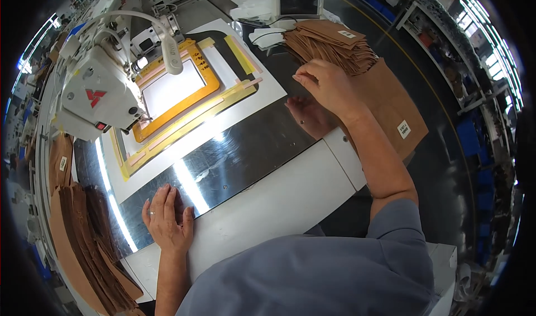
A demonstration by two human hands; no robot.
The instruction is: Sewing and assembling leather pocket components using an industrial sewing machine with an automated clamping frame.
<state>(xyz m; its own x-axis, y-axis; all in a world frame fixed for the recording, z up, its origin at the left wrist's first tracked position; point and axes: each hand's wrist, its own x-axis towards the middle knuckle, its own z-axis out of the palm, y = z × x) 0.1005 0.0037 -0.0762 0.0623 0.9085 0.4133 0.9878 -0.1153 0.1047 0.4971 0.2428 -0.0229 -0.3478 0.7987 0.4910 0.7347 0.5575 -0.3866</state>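
Left hand (169, 220): palm down on the metal tabletop (251, 151), fingers slightly apart, holding nothing visible.
Right hand (325, 87): raised above the tabletop, fingers curled toward the thumb; cannot tell whether they pinch anything.
Brown stack (329, 41): just beyond the right hand.
Orange frame (178, 111): under 1 sewing machine head (95, 95), well apart from both hands.

**Workstation Layout**

The sewing head (92, 87) is positioned left of the clamp frame (211, 82). A panel stack (335, 45) is placed to its right, a second stack (75, 243) to its front left. A sheet (201, 138) is laid beneath the frame.
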